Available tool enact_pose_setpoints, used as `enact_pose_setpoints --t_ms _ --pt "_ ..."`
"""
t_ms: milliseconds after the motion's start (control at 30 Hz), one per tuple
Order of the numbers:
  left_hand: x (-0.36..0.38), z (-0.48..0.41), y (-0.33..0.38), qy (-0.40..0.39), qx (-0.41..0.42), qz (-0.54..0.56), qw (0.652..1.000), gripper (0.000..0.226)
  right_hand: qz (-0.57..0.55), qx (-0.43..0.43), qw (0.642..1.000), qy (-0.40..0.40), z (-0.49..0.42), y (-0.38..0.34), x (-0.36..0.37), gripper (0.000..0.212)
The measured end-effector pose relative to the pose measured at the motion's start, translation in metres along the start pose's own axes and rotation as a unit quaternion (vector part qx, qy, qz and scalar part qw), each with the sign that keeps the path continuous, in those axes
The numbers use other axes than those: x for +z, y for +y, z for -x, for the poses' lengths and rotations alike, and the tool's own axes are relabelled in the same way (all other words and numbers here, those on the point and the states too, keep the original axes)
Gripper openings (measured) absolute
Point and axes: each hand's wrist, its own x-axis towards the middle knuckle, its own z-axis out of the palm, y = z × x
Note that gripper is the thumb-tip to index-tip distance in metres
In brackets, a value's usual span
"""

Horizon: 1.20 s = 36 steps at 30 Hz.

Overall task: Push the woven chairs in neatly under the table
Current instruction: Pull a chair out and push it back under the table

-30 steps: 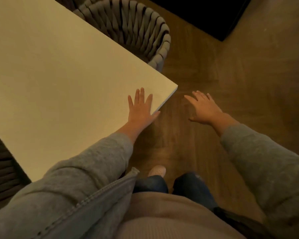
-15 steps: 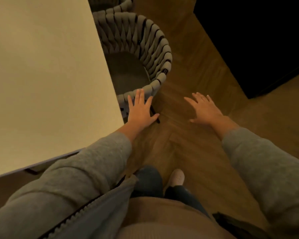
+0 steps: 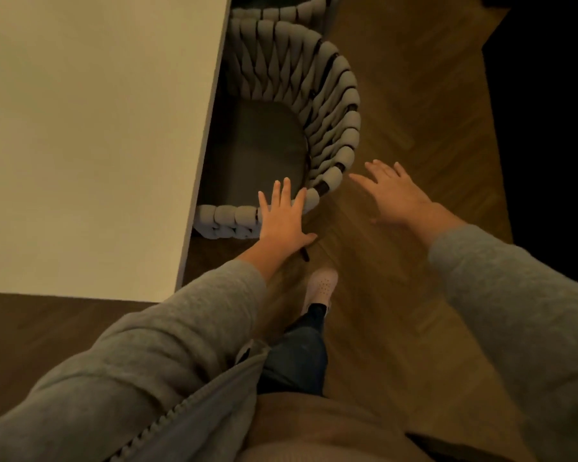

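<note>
A grey woven chair point(image 3: 334, 105) with a dark seat cushion stands against the right edge of the pale table point(image 3: 97, 135), its front part hidden under the tabletop. My left hand point(image 3: 284, 221), fingers straight and spread, lies over the chair's near rim; whether it touches the rim I cannot tell. To the right of the rim, my right hand point(image 3: 394, 195) hovers over the floor with fingers spread, holding nothing. Behind this chair, the rim of a second woven chair point(image 3: 281, 10) shows at the top.
Wooden herringbone floor point(image 3: 414, 95) runs along the right side of the table. A dark block point(image 3: 548, 111) fills the far right. My foot in a pale shoe point(image 3: 322, 288) stands just behind the chair's near leg.
The view has swung round the table corner to the chair's side. Both hands, spread open throughout, now sit at the chair's near rim instead of over the tabletop corner.
</note>
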Motion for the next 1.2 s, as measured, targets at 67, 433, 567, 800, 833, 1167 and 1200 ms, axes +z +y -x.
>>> enact_pose_setpoints --t_ms 67,433,567,800,833,1167,1200 --pt "-0.002 -0.028 0.010 -0.007 -0.011 0.040 0.999 0.099 0.021 -0.025 0.999 -0.009 -0.029 0.025 -0.010 0.099" --pt "-0.046 -0.162 0.051 -0.107 -0.147 0.248 0.951 0.107 0.092 -0.184 0.978 -0.037 -0.180 0.123 -0.069 0.102" --pt "-0.050 -0.192 0.063 -0.115 -0.209 0.309 0.920 0.107 0.121 -0.243 0.962 -0.034 -0.228 0.151 -0.077 0.104" --pt "-0.056 -0.225 0.097 -0.086 -0.350 0.553 0.751 0.091 0.184 -0.399 0.898 -0.042 -0.304 0.167 -0.090 0.104" --pt "-0.053 -0.227 0.104 -0.079 -0.361 0.544 0.753 0.090 0.197 -0.414 0.887 -0.044 -0.311 0.169 -0.088 0.106" --pt "-0.044 -0.269 0.121 -0.078 -0.407 0.348 0.841 0.059 0.341 -0.514 0.784 -0.073 -0.406 0.159 -0.101 0.070" --pt "-0.040 -0.272 0.121 -0.072 -0.418 0.333 0.842 0.055 0.357 -0.521 0.771 -0.075 -0.415 0.156 -0.104 0.066"
